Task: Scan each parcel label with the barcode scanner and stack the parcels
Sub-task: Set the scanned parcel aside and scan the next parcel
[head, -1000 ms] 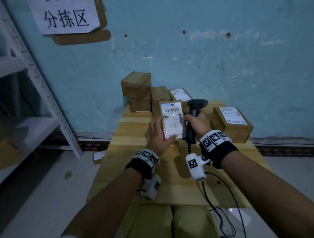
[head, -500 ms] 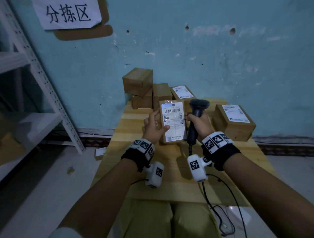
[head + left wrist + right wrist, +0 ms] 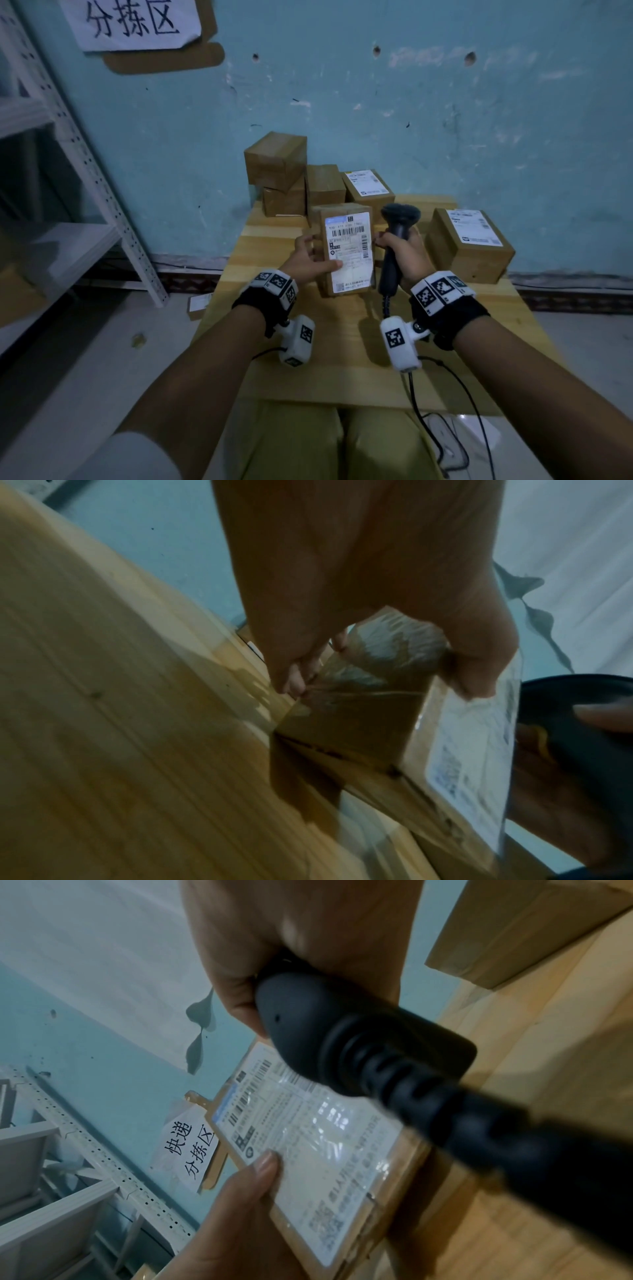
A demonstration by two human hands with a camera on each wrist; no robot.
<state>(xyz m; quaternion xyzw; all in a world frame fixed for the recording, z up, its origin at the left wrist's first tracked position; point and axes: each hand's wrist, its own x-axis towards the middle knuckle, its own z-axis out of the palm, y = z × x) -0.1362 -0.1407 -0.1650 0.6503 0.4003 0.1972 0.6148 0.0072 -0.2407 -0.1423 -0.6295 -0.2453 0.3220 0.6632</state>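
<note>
From the head view, the left hand [image 3: 310, 258] grips a parcel [image 3: 346, 251] stood on end above the table [image 3: 329, 359], thumb across the lower part of its label [image 3: 349, 250] and fingers wrapped round the left edge, with the label facing the camera. Just to its right the right hand [image 3: 406, 255] is closed round the handle of the black scanner [image 3: 397, 236], whose head stands upright beside the parcel's top right corner; its cable [image 3: 445, 394] runs down off the near table edge. A labelled box [image 3: 469, 245] sits on the table to the right, well apart from the hands, and a group of boxes [image 3: 301, 178] is stacked against the blue wall [image 3: 445, 120] behind, one of them showing a label on top. A paper sign [image 3: 133, 22] hangs on the wall above a white shelf rack [image 3: 85, 171]. The left wrist view shows fingers [image 3: 294, 674] curled on the parcel's taped back [image 3: 359, 723] and the thumb on the label side, with the dark scanner at the right edge. The right wrist view shows fingers [image 3: 240, 999] wrapped round the scanner handle [image 3: 308, 1020], the label [image 3: 308, 1137] just behind it, and the left thumb [image 3: 263, 1167] pressing on the label.
</note>
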